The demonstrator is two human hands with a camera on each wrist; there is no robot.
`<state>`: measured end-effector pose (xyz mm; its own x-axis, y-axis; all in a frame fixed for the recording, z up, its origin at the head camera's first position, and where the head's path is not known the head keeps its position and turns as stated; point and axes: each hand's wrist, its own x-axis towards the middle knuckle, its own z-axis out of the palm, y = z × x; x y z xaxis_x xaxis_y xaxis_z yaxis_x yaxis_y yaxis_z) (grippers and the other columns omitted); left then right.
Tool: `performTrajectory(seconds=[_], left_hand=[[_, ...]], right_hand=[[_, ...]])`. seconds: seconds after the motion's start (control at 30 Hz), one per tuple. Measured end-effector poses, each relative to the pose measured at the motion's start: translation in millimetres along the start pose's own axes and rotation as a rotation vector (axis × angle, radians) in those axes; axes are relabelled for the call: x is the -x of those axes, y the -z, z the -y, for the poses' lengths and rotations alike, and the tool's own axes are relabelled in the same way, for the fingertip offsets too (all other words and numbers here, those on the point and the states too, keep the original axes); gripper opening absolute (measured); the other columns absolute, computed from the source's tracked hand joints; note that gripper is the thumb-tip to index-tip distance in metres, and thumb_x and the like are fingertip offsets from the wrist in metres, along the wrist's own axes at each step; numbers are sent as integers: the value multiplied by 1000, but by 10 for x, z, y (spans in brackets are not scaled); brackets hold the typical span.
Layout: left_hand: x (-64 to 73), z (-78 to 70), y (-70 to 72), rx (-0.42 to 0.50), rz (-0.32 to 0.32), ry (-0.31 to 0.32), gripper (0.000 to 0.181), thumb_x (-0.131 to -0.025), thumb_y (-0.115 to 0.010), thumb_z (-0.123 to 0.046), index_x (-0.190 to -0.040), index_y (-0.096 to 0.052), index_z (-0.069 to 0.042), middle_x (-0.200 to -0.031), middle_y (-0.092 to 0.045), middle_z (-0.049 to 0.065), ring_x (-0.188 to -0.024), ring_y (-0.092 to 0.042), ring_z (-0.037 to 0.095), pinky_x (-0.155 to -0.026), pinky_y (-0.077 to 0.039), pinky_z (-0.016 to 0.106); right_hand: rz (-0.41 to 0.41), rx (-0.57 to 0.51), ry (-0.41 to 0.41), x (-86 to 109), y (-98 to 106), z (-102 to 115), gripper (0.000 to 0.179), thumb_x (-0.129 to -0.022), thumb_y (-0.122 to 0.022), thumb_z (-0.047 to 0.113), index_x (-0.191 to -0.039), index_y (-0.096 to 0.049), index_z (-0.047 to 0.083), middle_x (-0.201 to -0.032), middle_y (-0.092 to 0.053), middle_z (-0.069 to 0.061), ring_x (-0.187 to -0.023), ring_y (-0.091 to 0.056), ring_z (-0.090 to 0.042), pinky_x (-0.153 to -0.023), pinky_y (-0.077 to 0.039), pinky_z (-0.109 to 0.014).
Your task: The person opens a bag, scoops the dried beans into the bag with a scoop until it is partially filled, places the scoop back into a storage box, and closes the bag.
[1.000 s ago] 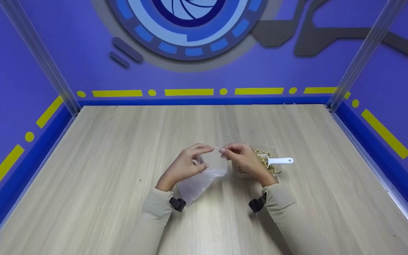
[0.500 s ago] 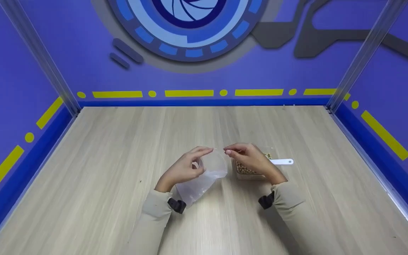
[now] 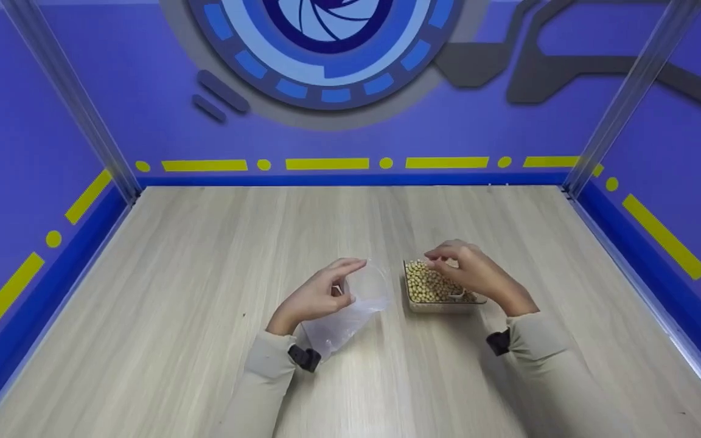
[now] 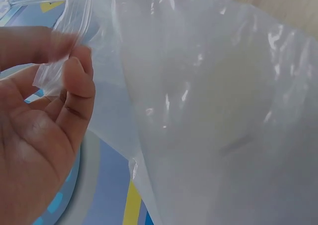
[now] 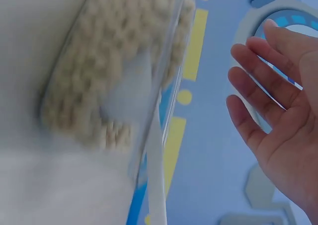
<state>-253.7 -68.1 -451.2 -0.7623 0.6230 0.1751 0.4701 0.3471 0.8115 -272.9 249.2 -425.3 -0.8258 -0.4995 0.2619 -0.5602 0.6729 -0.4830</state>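
Left hand (image 3: 313, 296) pinched a plastic bag (image 3: 341, 327), left of a box (image 3: 445, 308) of beans (image 3: 425, 283).
Right hand (image 3: 485, 277) hovered near the box, fingers loosely apart; a scoop (image 5: 156, 185) sat in the beans.

The left hand (image 3: 314, 295) holds a clear bag (image 3: 341, 328) by its mouth, thumb and fingers at the rim; the mouth gapes toward the right and the body slants down to the near side. Just right of the bag, a clear box (image 3: 442, 308) of beans (image 3: 421, 286) stands on the table (image 3: 174, 274). The right hand (image 3: 475, 271) is over the box's right side, fingers bent, hiding some beans. Both sleeves (image 3: 265, 371) are beige, with a black device (image 3: 305, 358) at each wrist. Purple walls (image 3: 101, 103) with yellow dashes (image 3: 327, 163) rise left, right and far.
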Motion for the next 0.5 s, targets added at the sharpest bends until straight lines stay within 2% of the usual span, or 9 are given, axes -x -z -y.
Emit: performTrajectory(seconds=[0.13,0.23,0.5], left_hand=[[3,2,-7,14,7,-4,63,-87,-57,2,-146,-39,-3,-148,-40,10,-74,-46,8,-73,-46,21],[2,-1,-9,24,9,-3,63,-87,-58,2,-147,-39,-5,-149,-40,10,-75,-47,8,-75,-47,22],[15,11,11,90,30,6,64,-88,-55,5,-148,-35,-5,-151,-36,12,-73,-48,6,-71,-48,19]], right_hand=[[26,73,-42,96,86,-105,25,-92,-63,17,-110,-71,1,-104,-68,-12,-101,-61,-29,-85,-50,-47],[72,86,-74,165,138,-194,28,-91,-65,19,-111,-70,0,-105,-66,-12,-103,-59,-31,-86,-49,-48],[201,96,-70,322,221,-398,34,-87,-69,20,-113,-69,-1,-105,-64,-14,-99,-54,-34,-81,-47,-47]])
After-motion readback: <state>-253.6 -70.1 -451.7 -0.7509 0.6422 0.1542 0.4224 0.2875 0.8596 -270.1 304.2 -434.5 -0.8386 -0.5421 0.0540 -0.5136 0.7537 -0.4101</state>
